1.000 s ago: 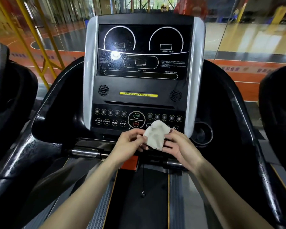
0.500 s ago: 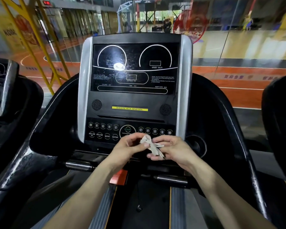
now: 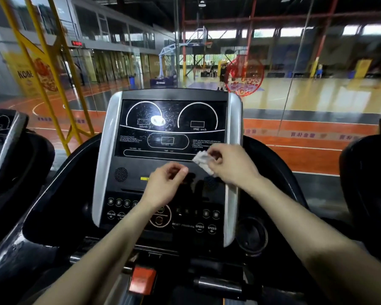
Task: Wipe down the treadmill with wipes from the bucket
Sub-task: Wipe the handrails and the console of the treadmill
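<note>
The right hand (image 3: 229,167) pinches the wipe (image 3: 203,160) at the bottom right of the screen (image 3: 174,128); the left hand (image 3: 164,187) is loose and empty.

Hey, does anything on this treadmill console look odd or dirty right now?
Yes: the black glossy display screen shows speckled streaks across its left dial, plus a white blotch there, possibly just glare.
</note>
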Demonstrator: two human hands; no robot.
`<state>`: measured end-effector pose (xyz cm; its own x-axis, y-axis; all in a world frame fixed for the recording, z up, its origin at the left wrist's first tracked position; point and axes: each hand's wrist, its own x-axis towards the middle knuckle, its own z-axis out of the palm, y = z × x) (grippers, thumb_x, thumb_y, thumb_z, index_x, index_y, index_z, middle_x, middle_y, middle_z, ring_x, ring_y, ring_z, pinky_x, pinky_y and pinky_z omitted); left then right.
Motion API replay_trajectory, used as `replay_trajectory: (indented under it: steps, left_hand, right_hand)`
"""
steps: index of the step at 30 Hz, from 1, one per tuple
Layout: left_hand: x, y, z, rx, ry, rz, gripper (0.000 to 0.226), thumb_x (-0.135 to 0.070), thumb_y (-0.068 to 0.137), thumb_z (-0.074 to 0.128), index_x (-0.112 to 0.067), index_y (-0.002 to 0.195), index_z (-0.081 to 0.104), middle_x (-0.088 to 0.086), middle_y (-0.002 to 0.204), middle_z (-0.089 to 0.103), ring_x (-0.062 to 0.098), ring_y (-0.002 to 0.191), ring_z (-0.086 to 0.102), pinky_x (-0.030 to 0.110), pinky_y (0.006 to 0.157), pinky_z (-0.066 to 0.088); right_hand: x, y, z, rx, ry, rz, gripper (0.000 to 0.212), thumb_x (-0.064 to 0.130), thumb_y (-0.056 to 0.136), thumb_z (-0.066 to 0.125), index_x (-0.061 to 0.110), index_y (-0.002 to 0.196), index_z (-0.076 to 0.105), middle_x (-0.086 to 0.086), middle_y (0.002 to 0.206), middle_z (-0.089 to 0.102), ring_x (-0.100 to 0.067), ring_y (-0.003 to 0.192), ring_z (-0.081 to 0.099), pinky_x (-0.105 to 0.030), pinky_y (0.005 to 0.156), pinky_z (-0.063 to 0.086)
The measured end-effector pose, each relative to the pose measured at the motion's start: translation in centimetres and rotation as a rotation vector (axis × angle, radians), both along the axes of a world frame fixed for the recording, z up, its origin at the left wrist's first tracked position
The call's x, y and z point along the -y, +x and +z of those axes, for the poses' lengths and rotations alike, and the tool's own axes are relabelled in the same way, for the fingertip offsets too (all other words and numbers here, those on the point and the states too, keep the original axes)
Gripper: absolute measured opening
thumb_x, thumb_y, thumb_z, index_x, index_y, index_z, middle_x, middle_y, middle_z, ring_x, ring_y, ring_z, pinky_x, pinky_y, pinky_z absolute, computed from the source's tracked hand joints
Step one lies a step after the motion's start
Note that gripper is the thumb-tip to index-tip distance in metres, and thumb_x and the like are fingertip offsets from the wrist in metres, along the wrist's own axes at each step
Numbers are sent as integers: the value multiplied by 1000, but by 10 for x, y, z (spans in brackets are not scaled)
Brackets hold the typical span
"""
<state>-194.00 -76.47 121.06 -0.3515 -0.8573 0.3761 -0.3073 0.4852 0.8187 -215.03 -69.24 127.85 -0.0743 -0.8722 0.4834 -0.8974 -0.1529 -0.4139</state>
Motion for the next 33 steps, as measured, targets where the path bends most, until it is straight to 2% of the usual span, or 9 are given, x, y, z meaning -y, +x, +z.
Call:
replay_trajectory:
  steps: [5,8,10,14,18,20,26,30,33]
  left_hand:
    - [32,-12,40,617,-511,265,86,-62,79,83,-30,150,48,3,145,51,28,136,48,47,112,45]
    - [44,-14,53,799,-476,294,133,-73,61,90,-31,167,21,10,166,30,34,153,31,54,122,37]
    - [49,-12,47,833,-438,280,148,-74,56,93,-29,170,11,11,173,17,35,158,22,55,124,36]
    - [50,-10,38,848,-467,298,147,-75,62,89,-28,172,3,9,178,6,33,163,14,50,127,32]
    - [48,-9,42,835,-452,278,145,-76,65,86,-31,171,-2,6,179,0,30,164,7,50,129,27]
    - [46,-8,42,842,-464,286,145,-78,66,85,-32,171,-3,4,179,0,29,164,6,49,128,27]
    - [46,-8,41,839,-497,300,146,-76,63,87,-32,172,0,5,180,1,27,165,7,46,128,29]
    - [44,-9,41,845,-495,301,146,-78,63,85,-32,171,-2,4,179,1,26,165,6,46,128,28]
    - [44,-8,41,844,-491,303,146,-80,65,83,-33,171,-5,3,179,-2,25,165,4,45,129,27]
  right_hand:
    - [73,-46,99,-486,-382,-230,15,7,87,62,10,98,72,-13,93,71,-37,92,64,-46,81,52]
    - [89,-52,90,-551,-310,-221,21,4,87,62,11,102,74,-13,92,67,-37,89,63,-43,74,48]
    - [82,-43,45,-515,-219,-141,24,2,87,65,12,107,73,-11,96,59,-37,92,61,-42,71,49]
    - [53,-25,-3,-622,-8,145,25,12,91,61,16,113,71,-5,99,54,-31,92,58,-46,74,53]
    - [92,-47,89,-501,-132,-189,29,4,95,56,10,118,72,-13,111,56,-38,101,60,-36,74,37]
    - [105,-48,107,-412,-180,-298,30,-1,94,59,9,118,74,-13,116,56,-38,101,62,-35,75,40]
    - [61,0,-15,-644,34,303,23,15,96,60,16,116,71,-7,110,55,-33,100,61,-42,79,53]
    - [107,-46,79,-333,-240,-164,29,9,98,56,17,119,75,-8,112,51,-26,93,54,-33,77,40]
    - [115,-40,94,-186,-280,-279,26,7,99,55,17,111,76,-8,114,52,-29,89,56,-31,77,37]
